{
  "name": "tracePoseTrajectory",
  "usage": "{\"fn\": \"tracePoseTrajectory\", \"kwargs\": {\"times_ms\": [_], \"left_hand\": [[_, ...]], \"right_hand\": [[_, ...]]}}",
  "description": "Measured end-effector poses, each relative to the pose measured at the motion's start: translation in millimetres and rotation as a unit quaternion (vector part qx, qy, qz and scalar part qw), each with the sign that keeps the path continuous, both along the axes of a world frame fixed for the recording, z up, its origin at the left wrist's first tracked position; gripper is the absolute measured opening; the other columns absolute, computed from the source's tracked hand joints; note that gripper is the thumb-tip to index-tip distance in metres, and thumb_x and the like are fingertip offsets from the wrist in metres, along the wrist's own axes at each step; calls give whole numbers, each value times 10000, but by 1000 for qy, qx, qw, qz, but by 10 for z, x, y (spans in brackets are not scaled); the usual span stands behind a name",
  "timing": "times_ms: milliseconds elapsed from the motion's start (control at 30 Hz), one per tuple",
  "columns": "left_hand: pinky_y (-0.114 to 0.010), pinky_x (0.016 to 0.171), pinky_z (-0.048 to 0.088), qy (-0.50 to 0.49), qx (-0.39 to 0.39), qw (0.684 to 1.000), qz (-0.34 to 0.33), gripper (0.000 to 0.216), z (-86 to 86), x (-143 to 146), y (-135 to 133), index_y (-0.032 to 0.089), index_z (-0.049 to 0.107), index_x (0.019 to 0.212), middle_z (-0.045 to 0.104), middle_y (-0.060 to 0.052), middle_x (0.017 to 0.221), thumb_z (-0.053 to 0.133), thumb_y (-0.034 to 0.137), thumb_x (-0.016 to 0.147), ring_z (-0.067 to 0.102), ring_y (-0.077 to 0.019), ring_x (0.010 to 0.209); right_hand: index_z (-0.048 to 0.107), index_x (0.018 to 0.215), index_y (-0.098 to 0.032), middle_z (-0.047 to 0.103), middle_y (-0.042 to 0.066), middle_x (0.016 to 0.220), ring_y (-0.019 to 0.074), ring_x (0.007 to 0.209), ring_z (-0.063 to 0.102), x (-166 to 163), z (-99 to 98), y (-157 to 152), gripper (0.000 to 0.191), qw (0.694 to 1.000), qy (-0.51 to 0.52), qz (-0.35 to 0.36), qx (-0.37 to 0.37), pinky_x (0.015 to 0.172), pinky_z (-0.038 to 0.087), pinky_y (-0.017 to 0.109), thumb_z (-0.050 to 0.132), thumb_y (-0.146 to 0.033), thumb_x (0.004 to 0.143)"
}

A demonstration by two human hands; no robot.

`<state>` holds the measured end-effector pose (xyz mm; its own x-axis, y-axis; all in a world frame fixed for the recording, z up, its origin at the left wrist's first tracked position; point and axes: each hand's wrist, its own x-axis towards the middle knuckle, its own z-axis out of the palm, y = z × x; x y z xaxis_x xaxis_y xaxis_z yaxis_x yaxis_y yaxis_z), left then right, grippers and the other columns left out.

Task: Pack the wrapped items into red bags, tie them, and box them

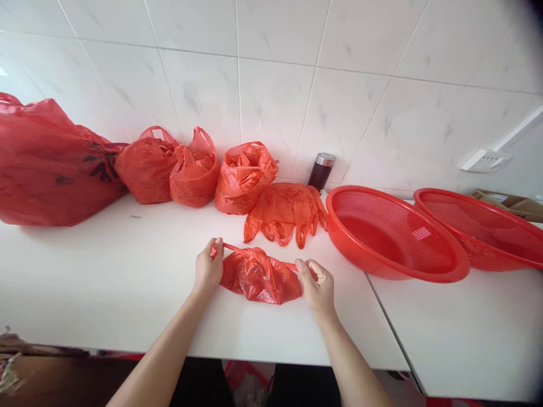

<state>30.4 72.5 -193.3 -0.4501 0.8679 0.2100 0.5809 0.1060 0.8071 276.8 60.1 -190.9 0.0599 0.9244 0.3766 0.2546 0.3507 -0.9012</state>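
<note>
A red bag (263, 280) lies on the counter (127, 282), any contents concealed. The left hand (208, 267) and right hand (318, 284) each pinch one stretched end; the right hand conceals its tip. The view cuts off the large sack (51, 175), left, and farther basket (492, 257), right.

Illegible blk marks (102, 168), on 1 lg bag (46, 164)

Left hand (209, 265): bare from wrist to fingertips, slim fingers
Right hand (317, 285): bare too, the same slim build
Forearms (172, 345): 2, both uncovered as far as they show, smooth, broadening from narrow wrists
Legwear (207, 384): plain black, seen as 2 dark patches, 1 left and 1 right, at the near edge; fabric too dark to tell
</note>
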Motion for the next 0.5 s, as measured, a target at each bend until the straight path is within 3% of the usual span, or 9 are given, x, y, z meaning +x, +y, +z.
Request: {"fn": "tracePoseTrajectory", "kwargs": {"times_ms": [233, 500], "left_hand": [[-233, 473, 301, -129, 49, 990, -6, 451, -12, 27, 17, 221, 341, 611, 357, 48, 557, 357, 558, 911, 326, -110, 495], [-238, 484, 309, -157, 66, 985, -3, 474, 32, 15, 28, 217, 318, 571, 339, 53, 536, 393, 558, 893, 333, -104, 484]], "right_hand": [[227, 591, -218, 194, -67, 561, 88, 531, 212, -12, 74, -3, 508, 998, 43, -38, -23, 490, 221, 234, 538, -500, 877], [269, 588, -215, 229, -68, 560, 94, 532, 236, 36, 94, 32, 509, 989, 118, -43, -78, 500, 229, 239, 536, -539, 876]]}}
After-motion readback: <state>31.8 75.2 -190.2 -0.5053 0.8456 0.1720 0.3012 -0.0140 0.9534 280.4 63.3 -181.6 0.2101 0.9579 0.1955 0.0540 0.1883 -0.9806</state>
